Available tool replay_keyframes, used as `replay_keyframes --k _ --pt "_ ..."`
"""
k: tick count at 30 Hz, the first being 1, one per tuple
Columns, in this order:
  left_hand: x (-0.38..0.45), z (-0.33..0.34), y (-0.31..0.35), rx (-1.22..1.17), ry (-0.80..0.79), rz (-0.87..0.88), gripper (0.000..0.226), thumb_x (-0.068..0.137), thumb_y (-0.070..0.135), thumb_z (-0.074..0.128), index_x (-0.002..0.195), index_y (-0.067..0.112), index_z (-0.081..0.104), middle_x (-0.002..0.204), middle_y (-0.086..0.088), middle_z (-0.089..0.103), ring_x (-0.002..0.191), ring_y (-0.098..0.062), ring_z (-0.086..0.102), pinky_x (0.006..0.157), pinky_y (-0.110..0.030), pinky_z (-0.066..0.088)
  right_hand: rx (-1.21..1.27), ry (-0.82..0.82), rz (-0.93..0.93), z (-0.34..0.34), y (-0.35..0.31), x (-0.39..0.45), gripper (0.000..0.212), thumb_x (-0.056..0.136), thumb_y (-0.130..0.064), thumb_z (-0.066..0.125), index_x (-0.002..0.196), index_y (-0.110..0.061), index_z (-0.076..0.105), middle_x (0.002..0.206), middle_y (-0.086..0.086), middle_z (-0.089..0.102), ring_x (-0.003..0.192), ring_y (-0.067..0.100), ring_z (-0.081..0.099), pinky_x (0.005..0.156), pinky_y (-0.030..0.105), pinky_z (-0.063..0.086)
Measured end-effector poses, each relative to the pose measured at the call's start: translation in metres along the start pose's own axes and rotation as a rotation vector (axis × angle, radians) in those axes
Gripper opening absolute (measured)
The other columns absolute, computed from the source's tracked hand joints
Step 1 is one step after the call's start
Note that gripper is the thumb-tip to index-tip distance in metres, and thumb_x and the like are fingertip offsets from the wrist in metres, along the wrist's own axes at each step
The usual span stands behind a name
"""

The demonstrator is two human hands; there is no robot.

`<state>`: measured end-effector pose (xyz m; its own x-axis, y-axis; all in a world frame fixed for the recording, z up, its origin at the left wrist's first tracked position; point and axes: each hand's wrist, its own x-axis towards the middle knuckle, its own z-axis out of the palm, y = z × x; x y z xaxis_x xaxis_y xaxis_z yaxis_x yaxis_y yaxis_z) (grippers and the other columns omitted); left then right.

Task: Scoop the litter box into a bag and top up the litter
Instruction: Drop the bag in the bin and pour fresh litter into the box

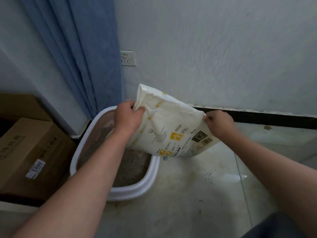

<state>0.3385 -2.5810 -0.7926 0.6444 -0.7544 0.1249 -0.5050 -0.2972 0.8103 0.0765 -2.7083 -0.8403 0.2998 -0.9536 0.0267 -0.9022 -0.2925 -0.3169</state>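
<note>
Both hands hold a cream litter bag (169, 127) tilted above the far right side of the white litter box (151, 177) on the floor, the left hand (127, 117) gripping its upper edge and the right hand (219, 123) pinching its right corner.

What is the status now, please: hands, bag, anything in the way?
Both hands grip the litter bag: left hand at its top, right hand at a corner. Bag tilted over the litter box. Nothing blocking; cardboard box alongside.
</note>
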Motion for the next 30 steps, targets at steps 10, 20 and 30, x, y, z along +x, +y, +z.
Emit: replay_keyframes --k 10,20,30 --pt "0.002 0.026 0.021 0.038 -0.038 0.135 0.022 0.081 0.024 0.067 0.072 0.006 0.062 0.065 -0.004 0.063 0.066 -0.026 0.059 0.057 -0.035 0.043 0.298 0.114 -0.253 -0.03 -0.048 -0.011 0.048 0.091 -0.03 0.061 0.137 -0.026 0.049 0.13 -0.01 0.059 0.121 0.012 0.053 0.1 0.031 0.041" --pt "-0.004 0.042 0.038 0.078 -0.125 0.269 0.031 0.081 0.029 0.067 0.066 0.005 0.054 0.059 -0.008 0.055 0.061 -0.025 0.054 0.054 -0.038 0.04 0.365 0.229 -0.212 -0.041 -0.072 -0.012 0.012 0.092 -0.034 0.058 0.091 -0.026 0.066 0.075 -0.008 0.066 0.072 0.014 0.061 0.065 0.035 0.052" --pt "0.007 -0.006 0.001 0.423 -0.285 0.186 0.023 0.078 0.037 0.07 0.094 0.021 0.065 0.09 0.005 0.066 0.086 -0.021 0.062 0.073 -0.035 0.051 0.42 0.248 -0.211 -0.04 -0.053 -0.015 0.011 0.091 -0.033 0.06 0.083 -0.028 0.065 0.067 -0.009 0.063 0.065 0.012 0.058 0.059 0.032 0.047"
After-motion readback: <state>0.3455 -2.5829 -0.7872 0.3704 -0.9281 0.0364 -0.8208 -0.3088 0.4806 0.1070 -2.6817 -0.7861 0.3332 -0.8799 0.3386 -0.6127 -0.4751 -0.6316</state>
